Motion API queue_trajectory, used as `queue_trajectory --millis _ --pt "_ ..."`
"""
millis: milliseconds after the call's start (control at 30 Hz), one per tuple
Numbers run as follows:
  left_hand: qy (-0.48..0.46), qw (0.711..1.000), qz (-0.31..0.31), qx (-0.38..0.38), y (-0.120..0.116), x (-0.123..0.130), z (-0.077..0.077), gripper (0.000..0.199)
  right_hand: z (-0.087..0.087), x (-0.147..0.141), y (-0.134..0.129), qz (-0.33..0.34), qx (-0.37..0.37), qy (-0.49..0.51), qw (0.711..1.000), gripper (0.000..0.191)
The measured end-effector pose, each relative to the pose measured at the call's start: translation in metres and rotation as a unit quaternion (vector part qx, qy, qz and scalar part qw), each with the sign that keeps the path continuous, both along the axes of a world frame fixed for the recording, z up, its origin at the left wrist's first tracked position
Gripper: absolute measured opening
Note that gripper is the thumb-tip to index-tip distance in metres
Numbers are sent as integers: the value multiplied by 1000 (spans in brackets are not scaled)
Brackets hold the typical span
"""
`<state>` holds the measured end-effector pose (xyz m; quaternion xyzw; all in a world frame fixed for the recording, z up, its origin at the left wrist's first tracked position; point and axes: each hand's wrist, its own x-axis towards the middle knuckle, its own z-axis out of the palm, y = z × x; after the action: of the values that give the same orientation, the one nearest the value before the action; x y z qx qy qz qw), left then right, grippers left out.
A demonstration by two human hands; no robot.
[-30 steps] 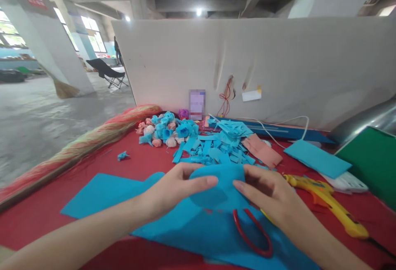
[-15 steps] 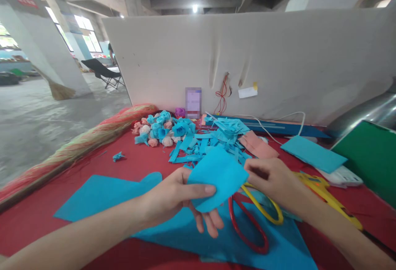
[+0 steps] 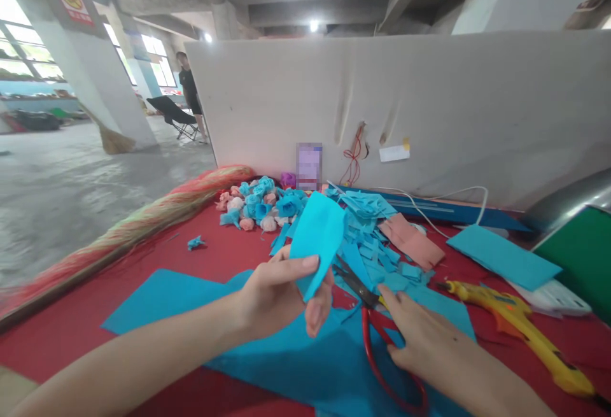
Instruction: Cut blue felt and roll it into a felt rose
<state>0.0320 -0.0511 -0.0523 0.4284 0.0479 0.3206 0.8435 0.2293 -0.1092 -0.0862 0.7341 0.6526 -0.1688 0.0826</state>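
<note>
Your left hand [image 3: 277, 293] pinches the blue paper [image 3: 319, 229], likely light, easily creased; hold its lower edge. Your right hand [image 3: 427, 337] meets scissors [image 3: 366, 297], grip unclear.

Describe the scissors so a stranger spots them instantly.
On the red table, find the large blue sheet nearest the viewer. Over it, partly covered by the right hand, are the scissors. Dark blades and a big red handle loop set them apart from the mostly yellow glue gun to their right.
</note>
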Motion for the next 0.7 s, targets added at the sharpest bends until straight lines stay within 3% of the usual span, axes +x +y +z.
queue_trajectory --millis 200,433,567,700 --pt "-22 999 12 39 12 -4 4 28 -1 -4 4 -41 27 22 999 71" --pt "-28 994 96 45 34 -9 11 20 6 16 12 -63 91 161 981 75" --pt "-19 990 131 42 54 -13 3 18 18 11 15 -86 114 308 940 73" --pt "-2 989 141 42 68 -15 -12 20 28 -2 12 -76 84 467 877 47"
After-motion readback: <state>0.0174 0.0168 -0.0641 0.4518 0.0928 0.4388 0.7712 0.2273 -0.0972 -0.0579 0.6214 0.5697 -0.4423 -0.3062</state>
